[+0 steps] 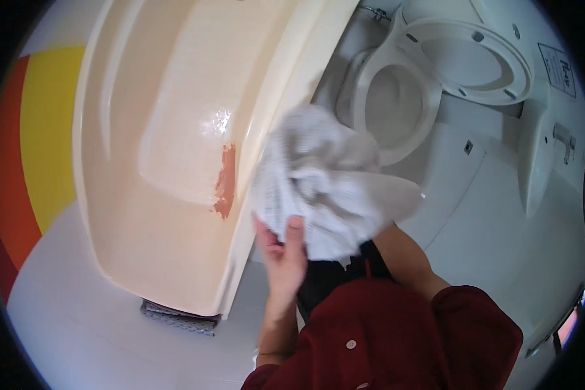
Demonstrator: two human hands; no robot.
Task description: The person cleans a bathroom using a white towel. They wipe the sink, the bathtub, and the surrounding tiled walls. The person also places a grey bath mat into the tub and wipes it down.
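A crumpled white towel [321, 180] hangs in front of me, beside the outer rim of a cream bathtub [195, 122]. My left hand [283, 248] grips its lower left edge, thumb on top and fingers curled beneath. The right forearm [407, 256] reaches in behind the cloth from the other side. My right hand is hidden by the towel, so its hold cannot be seen. Motion blurs parts of the cloth. Inside the tub, a ragged reddish-brown patch [226, 180] runs along the wall nearest the towel. The towel overlaps the tub's rim in the view; contact cannot be told.
Beyond the towel stands a toilet bowl [395, 102] with its seat [521, 73] raised. A washbasin [534, 156] with a metal tap [565, 141] is at the right. Perforated metal [180, 319] sticks out beneath the tub's near end. A small square fitting [468, 147] lies beyond the towel.
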